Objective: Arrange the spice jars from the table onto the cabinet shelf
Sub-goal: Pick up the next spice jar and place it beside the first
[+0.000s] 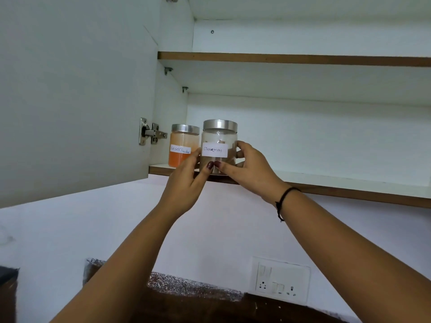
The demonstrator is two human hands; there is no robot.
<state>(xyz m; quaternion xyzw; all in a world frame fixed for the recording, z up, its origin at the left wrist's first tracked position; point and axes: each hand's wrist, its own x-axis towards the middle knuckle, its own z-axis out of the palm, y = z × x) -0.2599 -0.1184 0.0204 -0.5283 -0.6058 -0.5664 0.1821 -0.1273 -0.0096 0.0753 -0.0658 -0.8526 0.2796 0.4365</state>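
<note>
I've got both hands, left hand (186, 183) and right hand (247, 166), clasping the cinnamon jar (219, 145) at the shelf's (326, 180) front edge, beside the chilli powder jar (183, 145) already parked near the left corner. Two up; table's out of sight.

White wall socket panel (281, 279), door hinge (152, 134)

The lower cabinet shelf (326, 177) carries two steel-lidded jars at its left end: the chilli powder jar (183, 145) beside the cabinet wall, and the cinnamon jar (219, 145) just right of it, at the front edge.
</note>
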